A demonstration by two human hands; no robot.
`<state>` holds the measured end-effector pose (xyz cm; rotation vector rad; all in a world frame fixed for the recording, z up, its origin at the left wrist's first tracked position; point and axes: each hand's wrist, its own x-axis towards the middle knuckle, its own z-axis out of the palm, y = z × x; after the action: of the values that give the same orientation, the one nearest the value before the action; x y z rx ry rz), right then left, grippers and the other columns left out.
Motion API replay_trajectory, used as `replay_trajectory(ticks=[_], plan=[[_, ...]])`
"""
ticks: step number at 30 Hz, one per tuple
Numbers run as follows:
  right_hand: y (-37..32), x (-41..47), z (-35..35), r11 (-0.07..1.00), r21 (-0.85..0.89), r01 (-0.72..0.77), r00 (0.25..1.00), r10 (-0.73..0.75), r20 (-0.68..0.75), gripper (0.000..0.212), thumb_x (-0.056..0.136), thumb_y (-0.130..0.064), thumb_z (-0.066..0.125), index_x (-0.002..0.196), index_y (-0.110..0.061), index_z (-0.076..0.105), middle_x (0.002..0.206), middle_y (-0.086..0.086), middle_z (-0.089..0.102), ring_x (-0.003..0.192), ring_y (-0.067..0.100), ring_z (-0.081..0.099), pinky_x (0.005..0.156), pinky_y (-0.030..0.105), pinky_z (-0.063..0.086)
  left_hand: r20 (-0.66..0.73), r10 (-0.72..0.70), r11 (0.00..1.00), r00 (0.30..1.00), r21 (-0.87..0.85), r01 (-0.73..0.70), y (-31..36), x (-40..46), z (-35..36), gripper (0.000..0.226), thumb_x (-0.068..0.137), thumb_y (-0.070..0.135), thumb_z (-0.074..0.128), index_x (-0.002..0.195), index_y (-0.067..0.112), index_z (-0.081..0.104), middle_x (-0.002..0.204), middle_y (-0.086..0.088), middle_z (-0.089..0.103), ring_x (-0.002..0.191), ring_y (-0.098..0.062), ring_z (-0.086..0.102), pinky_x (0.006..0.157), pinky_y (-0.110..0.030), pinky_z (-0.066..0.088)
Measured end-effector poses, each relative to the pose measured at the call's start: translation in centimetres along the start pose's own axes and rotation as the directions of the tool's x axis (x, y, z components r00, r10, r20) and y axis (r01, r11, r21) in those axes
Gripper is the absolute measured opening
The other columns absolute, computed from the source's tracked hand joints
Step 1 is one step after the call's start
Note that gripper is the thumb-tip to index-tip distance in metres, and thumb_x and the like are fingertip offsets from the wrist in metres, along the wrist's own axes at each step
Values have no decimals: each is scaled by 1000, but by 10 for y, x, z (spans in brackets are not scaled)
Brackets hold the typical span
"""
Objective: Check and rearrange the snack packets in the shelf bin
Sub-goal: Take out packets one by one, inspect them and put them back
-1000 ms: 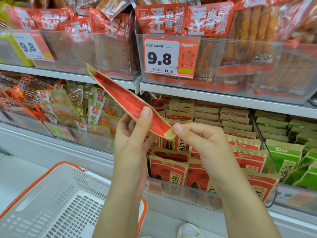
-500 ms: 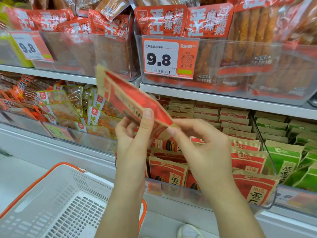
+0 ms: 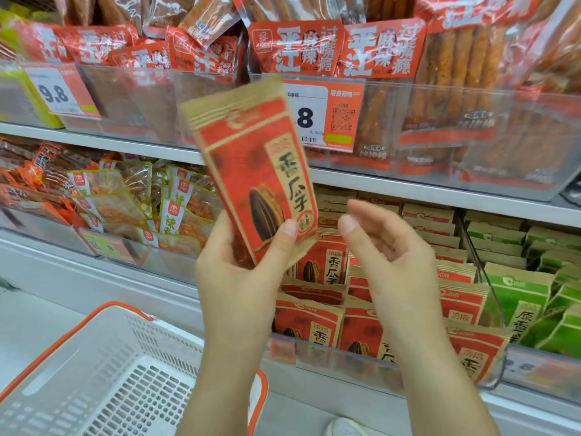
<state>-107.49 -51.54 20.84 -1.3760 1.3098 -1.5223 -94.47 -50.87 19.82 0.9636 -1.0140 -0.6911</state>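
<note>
Above the shelf bin (image 3: 361,366) of red packets, the left hand (image 3: 242,272) pinches a red packet (image 3: 254,171); the right hand (image 3: 390,247) beside it hangs loosely curled, empty.

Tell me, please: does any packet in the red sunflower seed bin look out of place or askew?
Yes. One red packet lies flat across the upright front packets in the bin. Another, the held packet, is out, gripped by the left hand.

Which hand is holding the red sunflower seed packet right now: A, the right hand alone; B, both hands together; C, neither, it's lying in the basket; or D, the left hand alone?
D: the left hand grips the bottom of the red sunflower seed packet, while the right hand hangs beside it, fingers loosely curled, touching nothing.
</note>
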Motion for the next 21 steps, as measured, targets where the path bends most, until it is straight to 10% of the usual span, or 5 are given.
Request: replay_trajectory(ticks=[7,13,21], plan=[[-1,2,-3,944,328,40,999,-27,-44,78,66,-55,72,136,-38,44,129,-2,61,111,5,63,96,20,48,207,373,698,905,580,-420,-11,-1,-9,37,80,23,75,117,29,70,102,24,64,96,-7,61,87,-28,50],[2,2,-1,940,340,-3,1000,8,-13,75,60,-55,74,130,-42,50,131,2,60,117,7,59,98,21,47,238,388,688,890,567,-452,-16,0,-11,40,80,22,72,120,27,68,101,30,58,99,-8,58,86,-46,53],[2,4,-3,942,335,17,999,-5,-36,59,71,-40,73,126,-40,52,126,0,63,113,3,60,97,17,46,273,282,752,920,532,-389,-17,1,-11,38,83,30,67,120,37,65,103,47,52,98,1,55,87,-15,43]])
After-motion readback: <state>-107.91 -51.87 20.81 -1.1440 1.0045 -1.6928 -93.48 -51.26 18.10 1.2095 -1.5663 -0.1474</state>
